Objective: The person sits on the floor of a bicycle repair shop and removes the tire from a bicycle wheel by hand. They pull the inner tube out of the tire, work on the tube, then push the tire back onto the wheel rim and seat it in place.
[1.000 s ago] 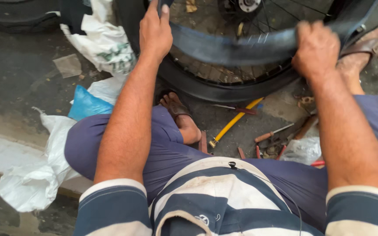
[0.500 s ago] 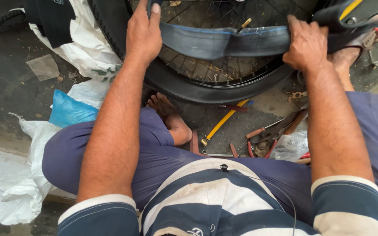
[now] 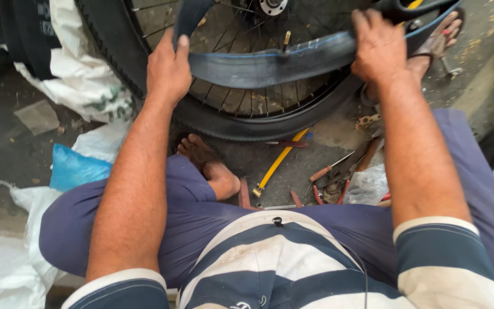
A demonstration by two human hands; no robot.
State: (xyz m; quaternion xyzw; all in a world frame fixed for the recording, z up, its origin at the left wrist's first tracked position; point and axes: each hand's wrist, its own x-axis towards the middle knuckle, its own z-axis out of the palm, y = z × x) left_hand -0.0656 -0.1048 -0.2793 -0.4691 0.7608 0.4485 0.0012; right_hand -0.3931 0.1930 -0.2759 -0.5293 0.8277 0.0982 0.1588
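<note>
— What's he got stretched out there?

— A black inner tube [image 3: 270,64], flat and limp, held across the near side of the spoked wheel [image 3: 241,123]. His left hand [image 3: 168,70] is closed around the tube where it bends upward; the right hand [image 3: 377,44] is clamped over it further along, fingers curled over the top edge. Between the two hands the rubber runs taut, which I'd guess is why he keeps them well apart: a slack tube would fold on itself.

— And the valve?

— A small brass-looking stem [image 3: 286,40] pokes up from the tube's upper edge, above the wheel's spokes, roughly midway between his hands.

— Why is the wheel lying so close to him?

— It sits on the ground just beyond his knees. His right foot [image 3: 437,41] in a sandal rests at the wheel's far-right rim, and it may be steadying it, though I can't tell for sure. The other bare foot [image 3: 210,166] is tucked under him, just on the near side of the wheel.

— Tools?

— On the near side of the wheel too: a yellow-handled tool [image 3: 278,166] lying aslant, and pliers with reddish grips [image 3: 333,174] beside a crumpled clear bag [image 3: 367,186]. A blue bag [image 3: 75,169] lies off to the wheel's near left.
</note>
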